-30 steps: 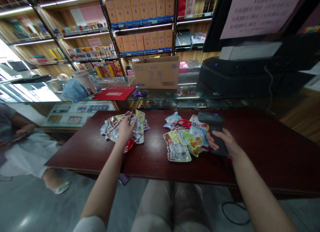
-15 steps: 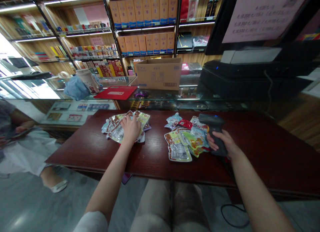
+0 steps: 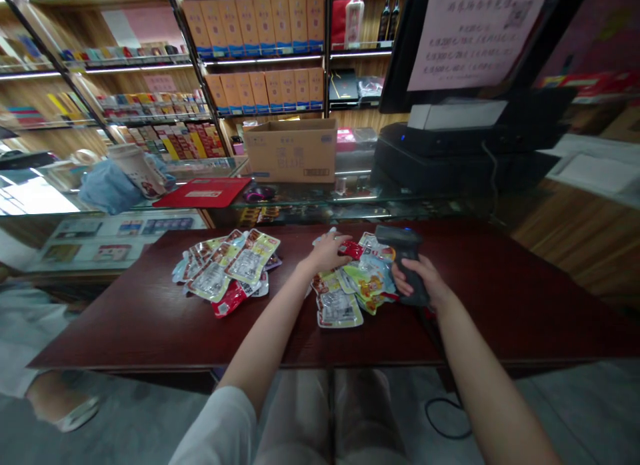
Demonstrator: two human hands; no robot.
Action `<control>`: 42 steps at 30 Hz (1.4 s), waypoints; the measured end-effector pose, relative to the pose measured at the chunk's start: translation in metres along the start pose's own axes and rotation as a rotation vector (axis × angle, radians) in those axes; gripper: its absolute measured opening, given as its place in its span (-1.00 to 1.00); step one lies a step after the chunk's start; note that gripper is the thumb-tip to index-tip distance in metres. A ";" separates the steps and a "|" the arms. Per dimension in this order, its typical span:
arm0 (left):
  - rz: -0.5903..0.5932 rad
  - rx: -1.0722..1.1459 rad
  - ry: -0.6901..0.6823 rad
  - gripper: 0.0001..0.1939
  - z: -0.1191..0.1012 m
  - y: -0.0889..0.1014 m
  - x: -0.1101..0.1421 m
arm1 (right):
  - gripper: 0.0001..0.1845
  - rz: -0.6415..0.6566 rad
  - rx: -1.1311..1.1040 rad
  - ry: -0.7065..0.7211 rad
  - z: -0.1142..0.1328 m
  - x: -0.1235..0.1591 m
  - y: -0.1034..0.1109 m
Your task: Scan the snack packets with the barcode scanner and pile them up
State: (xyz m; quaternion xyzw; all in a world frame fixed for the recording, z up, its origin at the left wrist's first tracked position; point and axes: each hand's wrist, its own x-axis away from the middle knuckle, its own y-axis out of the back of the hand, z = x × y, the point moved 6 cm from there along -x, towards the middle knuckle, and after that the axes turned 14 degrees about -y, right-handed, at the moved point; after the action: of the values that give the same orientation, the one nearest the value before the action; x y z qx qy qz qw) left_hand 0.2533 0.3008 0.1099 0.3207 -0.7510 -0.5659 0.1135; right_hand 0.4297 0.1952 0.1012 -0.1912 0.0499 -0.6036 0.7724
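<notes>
My left hand (image 3: 327, 253) reaches over the back left of the right-hand pile of snack packets (image 3: 340, 309), its fingers stretched out above a light blue packet and beside a red packet (image 3: 351, 250). Part of the packets under that palm is hidden. In my right hand (image 3: 423, 281) is a black barcode scanner (image 3: 400, 237), held upright by its handle at the right edge of this pile. A second pile of snack packets (image 3: 253, 257), mostly yellow and brown with a red one at its front, lies on the left of the dark red table (image 3: 280, 325).
Behind the table, a glass counter bears a cardboard box (image 3: 290, 155), a red folder (image 3: 203, 193), a cup (image 3: 137, 170) and a monitor (image 3: 400, 58). The scanner's cable (image 3: 440, 401) hangs toward the floor. A seated person's leg (image 3: 50, 391) shows at far left.
My left hand has left the left pile and moved right to the other pile. A yellow packet lies on top of the left pile. My right hand still holds the scanner; the view has turned right.
</notes>
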 end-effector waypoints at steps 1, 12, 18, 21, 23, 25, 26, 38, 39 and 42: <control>0.027 0.010 -0.047 -0.37 -0.003 -0.004 -0.002 | -0.68 0.002 -0.001 0.003 0.000 0.000 0.000; -0.228 -0.095 -0.022 -0.70 -0.012 0.010 0.001 | -0.70 -0.023 0.005 0.063 0.000 -0.001 0.007; -0.779 0.599 0.213 -0.86 0.020 0.026 0.011 | -0.71 -0.032 -0.001 0.051 -0.002 -0.002 0.008; -0.863 1.172 0.221 -0.81 0.024 0.014 0.008 | -0.71 -0.033 -0.007 0.039 -0.002 -0.002 0.006; -0.875 1.401 0.207 -0.69 0.022 0.009 0.009 | -0.71 -0.029 -0.007 0.030 -0.001 -0.002 0.005; -0.885 1.498 0.201 -0.61 0.020 0.009 0.013 | -0.70 -0.024 0.001 0.028 0.001 -0.001 0.003; -0.882 1.522 0.201 -0.58 0.020 0.010 0.015 | -0.69 -0.020 0.009 0.025 0.001 -0.001 0.003; -0.882 1.515 0.229 -0.70 0.034 0.012 0.019 | -0.68 -0.035 0.014 0.036 0.000 -0.001 0.005; -0.870 1.458 0.248 -0.69 0.036 0.011 0.018 | -0.68 -0.034 0.013 0.035 0.001 -0.001 0.004; -0.850 1.297 0.258 -0.73 0.043 0.009 0.015 | -0.69 -0.024 0.024 0.020 0.002 0.000 0.004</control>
State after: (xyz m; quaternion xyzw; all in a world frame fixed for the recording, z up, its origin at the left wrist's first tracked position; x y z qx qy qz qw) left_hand 0.2160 0.3262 0.1011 0.6458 -0.7253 0.0321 -0.2362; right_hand 0.4333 0.1965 0.1013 -0.1767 0.0481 -0.6150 0.7670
